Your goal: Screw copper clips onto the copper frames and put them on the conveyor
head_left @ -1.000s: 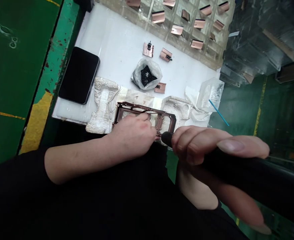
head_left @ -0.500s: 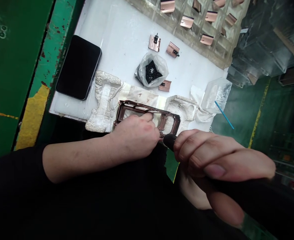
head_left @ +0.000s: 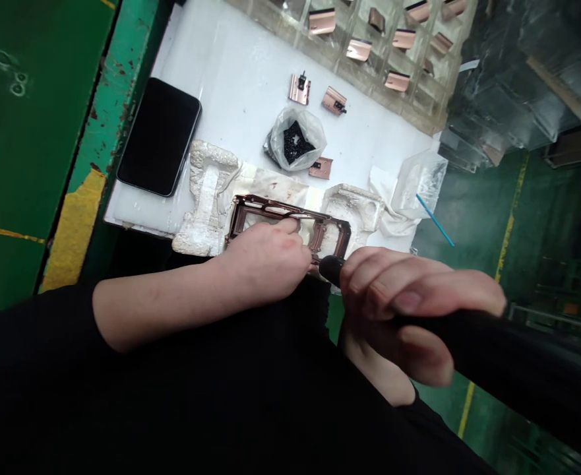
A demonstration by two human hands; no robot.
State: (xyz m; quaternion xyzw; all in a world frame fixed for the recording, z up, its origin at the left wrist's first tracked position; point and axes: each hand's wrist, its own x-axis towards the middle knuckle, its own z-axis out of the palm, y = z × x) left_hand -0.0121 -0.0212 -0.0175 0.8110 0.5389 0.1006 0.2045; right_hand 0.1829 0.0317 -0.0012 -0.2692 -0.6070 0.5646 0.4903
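A brown, copper-toned metal frame [head_left: 345, 232] with openings lies across a worn white foam holder [head_left: 201, 198]. My left hand [head_left: 270, 260] is closed on its near side, with fingertips partly hidden inside the opening and behind the knuckles. My right hand [head_left: 403, 290] wraps round a thick black electric screwdriver [head_left: 488, 343]. The dark nose of this tool points at the frame's near edge, just right of my left hand. Its very tip is hidden, so contact with the frame cannot be made out.
Behind the frame stands an open plastic bag [head_left: 277, 140] of tiny black pieces. Around it lie copper-coloured clips [head_left: 299, 90]. A black phone [head_left: 160, 137] rests at left. At the back is a clear compartment tray [head_left: 349, 68]; a clear box [head_left: 421, 181] with a blue stick [head_left: 434, 219] is at right.
The view has shifted slightly. My right hand and the screwdriver have tilted, with the tool's rear end now showing more. My left hand keeps its hold on the frame.
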